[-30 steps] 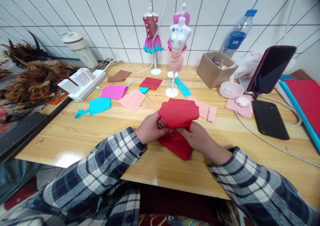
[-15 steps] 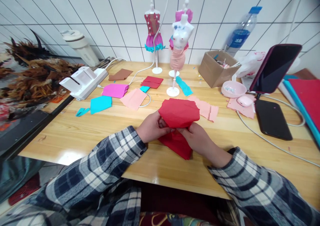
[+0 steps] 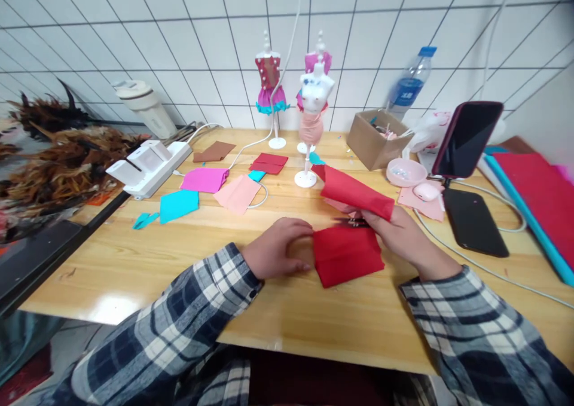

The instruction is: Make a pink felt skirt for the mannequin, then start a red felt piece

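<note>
A red cloth piece (image 3: 356,192), folded and curved, is pinched in my right hand (image 3: 406,238) above the table. Small dark scissors (image 3: 354,221) show partly under that hand; whether the fingers grip them I cannot tell. Below lies a second red cloth piece (image 3: 348,256), folded into a rough rectangle on the wood. My left hand (image 3: 280,247) rests just left of it, thumb and fingers apart, holding nothing. Beyond the hands stands a white mini dress form (image 3: 315,98) with a pink wrapped skirt (image 3: 311,130).
Cloth scraps in turquoise (image 3: 179,205), magenta (image 3: 205,180) and pink (image 3: 237,194) lie to the left. A power strip (image 3: 156,170) sits behind them. On the right are a cardboard box (image 3: 374,143), a pink bowl (image 3: 406,173), a propped phone (image 3: 469,138) and a black slab (image 3: 476,222).
The red cloth has come apart into two pieces: one lies on the table, the other moved right in my right hand. My left hand has let go. Dark scissors now show.
</note>
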`<state>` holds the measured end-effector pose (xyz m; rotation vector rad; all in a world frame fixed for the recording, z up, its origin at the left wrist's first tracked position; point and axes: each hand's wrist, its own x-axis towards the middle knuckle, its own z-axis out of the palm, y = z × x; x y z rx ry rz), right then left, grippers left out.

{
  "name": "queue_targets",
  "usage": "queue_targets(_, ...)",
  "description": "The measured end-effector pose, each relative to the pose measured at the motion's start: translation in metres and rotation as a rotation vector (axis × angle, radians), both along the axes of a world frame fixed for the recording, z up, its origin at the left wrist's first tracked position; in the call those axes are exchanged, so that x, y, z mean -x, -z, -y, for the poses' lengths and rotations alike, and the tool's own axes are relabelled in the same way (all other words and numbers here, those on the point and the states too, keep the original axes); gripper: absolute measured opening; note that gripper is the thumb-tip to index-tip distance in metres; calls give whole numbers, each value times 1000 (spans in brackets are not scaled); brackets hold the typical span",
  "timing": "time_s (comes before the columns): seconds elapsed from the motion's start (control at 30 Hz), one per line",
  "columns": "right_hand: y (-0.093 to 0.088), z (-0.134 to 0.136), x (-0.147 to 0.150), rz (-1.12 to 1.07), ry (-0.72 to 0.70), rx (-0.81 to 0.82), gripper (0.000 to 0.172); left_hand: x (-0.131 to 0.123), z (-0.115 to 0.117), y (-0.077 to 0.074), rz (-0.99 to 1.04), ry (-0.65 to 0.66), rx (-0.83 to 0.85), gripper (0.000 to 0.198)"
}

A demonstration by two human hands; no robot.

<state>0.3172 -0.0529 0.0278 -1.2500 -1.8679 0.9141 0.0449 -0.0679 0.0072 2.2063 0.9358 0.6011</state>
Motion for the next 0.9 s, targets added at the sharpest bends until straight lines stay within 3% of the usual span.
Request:
queue_targets(0.07,4,2,7,-10,-65,-4,32,-4,4,-1,-40,40,-71,72)
queue_targets(0.2,21,10,40,-79,10,68,35,-20,16,-2,-161,-33,-109,87)
queue_targets(0.27,27,12,52,-127,9,97,36,-30,22,-1,-259,-51,-165,76)
queue_targets(0.4,30,9,48,-150,152,48,38,-34,20,-3,-352,119,-218,24)
queue_targets(0.47,28,6,39,-180,206,6,40,-21,12,-8,-316,191,-215,17)
queue_targets(0.53,25,6,33,-238,219,-4,41,4,0,-15,-216,165,-189,17)
queue_targets(0.6,23,7,31,-301,191,13,42,37,-16,-22,-94,-132,-245,18)
queue_targets(0.7,23,13,38,-334,43,20,41,87,-43,-25,-137,-734,-456,20)
queue_targets(0.77,24,19,47,-244,-63,2,40,106,-55,-22,-334,-837,-538,26)
queue_targets(0.8,23,23,52,-170,-100,3,40,109,-58,-19,-376,-899,-569,41)
queue_targets(0.87,21,31,62,9,-166,52,39,101,-56,-17,-317,-958,-618,49)
queue_targets(0.9,19,35,66,110,-196,89,39,91,-51,-17,-243,-907,-635,43)
